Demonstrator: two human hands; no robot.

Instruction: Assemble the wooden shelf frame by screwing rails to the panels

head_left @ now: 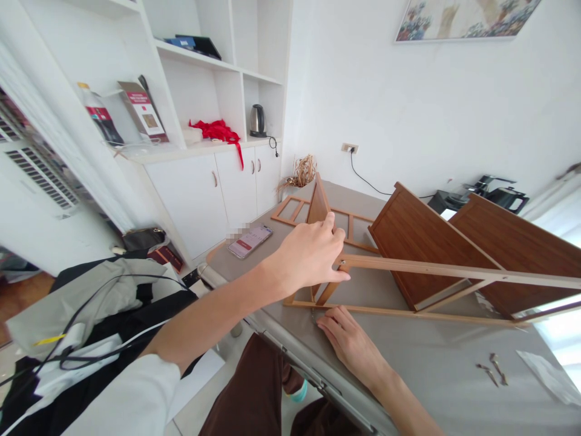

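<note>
A partly assembled wooden shelf rack (436, 266) lies on its side on the grey table. My left hand (313, 251) is closed around its near end, with fingers over an upright board (319, 203) and the thumb by the end of the raised rail (408, 264). Lower down, my right hand (345, 336) rests on the tabletop beside the bottom rail (381, 312). Its fingers are pinched together at a thin, shiny bit by that rail, too small to name. Several metal screws (497, 368) lie to the right of this hand.
A phone (249, 241) lies on the table's left part. A clear plastic bag (549, 375) is near the right edge. Behind the rack stand a black kettle (506, 198) and dried stalks (302, 172). White shelving (190, 160) lines the left wall; clothes and cables (104, 303) are heaped below.
</note>
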